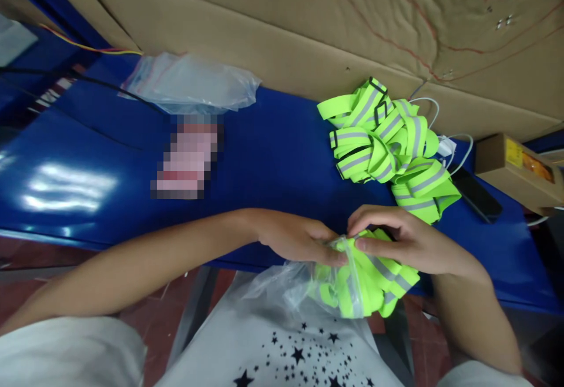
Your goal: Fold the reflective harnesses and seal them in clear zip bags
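Observation:
Close to my body, at the table's front edge, a clear plastic bag (293,287) is partly around a bundle of neon-yellow reflective straps (383,278) with grey stripes. My left hand (299,237) pinches the bag at its mouth, fingers partly hidden by the plastic. With thumb and fingers, my right hand (405,237) grips the strap bundle from the right; its end sticks out of the bag. Farther back on the table lies a loose heap of the same reflective straps (383,134), some with black buckles.
A stack of clear plastic bags (194,84) lies by the cardboard-covered wall. In front of it is a blurred-out pinkish rectangle (187,158). A black phone (478,196), white cables and a small cardboard box (515,170) are at the right on the blue table (268,164).

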Demonstrator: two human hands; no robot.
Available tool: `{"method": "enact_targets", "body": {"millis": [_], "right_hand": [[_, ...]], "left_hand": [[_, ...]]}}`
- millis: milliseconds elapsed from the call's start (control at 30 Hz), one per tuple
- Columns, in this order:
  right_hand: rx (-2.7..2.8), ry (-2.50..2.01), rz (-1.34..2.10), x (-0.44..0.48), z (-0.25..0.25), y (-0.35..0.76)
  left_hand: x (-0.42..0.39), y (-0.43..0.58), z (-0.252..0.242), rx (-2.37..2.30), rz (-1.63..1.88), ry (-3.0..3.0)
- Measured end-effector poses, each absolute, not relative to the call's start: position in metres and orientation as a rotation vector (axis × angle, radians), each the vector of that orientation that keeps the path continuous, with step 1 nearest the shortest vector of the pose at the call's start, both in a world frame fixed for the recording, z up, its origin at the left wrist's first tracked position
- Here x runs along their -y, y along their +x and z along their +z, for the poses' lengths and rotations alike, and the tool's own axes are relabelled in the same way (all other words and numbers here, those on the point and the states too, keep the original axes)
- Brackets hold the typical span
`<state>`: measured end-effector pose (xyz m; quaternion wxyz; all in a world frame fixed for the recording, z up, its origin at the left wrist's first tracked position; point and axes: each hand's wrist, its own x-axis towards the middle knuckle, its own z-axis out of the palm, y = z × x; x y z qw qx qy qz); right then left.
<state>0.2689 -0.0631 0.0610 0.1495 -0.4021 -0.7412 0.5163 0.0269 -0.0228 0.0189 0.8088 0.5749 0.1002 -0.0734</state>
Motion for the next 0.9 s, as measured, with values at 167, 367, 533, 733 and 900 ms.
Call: {"method": "enact_targets", "body": {"millis": [167, 367, 533, 733, 900], "right_hand": [[2.079, -1.136, 1.394, 0.062, 0.058, 0.264], [2.16, -1.105, 1.22, 0.072, 0.056, 0.265], [2.166, -0.957, 0.735, 0.069, 0.04, 0.259], [2.045, -0.985, 0.643, 0.069, 0.036, 0.247], [2.009, -1.107, 0.723, 0.067, 0.047, 0.251]], "left_hand": [[0.024, 0.033, 0.016, -0.392, -0.057, 1.172], [0.024, 0.034, 0.02, -0.328, -0.035, 1.106], [0.021, 0.032, 0.024, -0.362, 0.151, 0.968], [0.015, 0.032, 0.023, -0.415, 0.312, 1.125], [0.009, 0.034, 0.017, -0.469, 0.407, 1.2]]}}
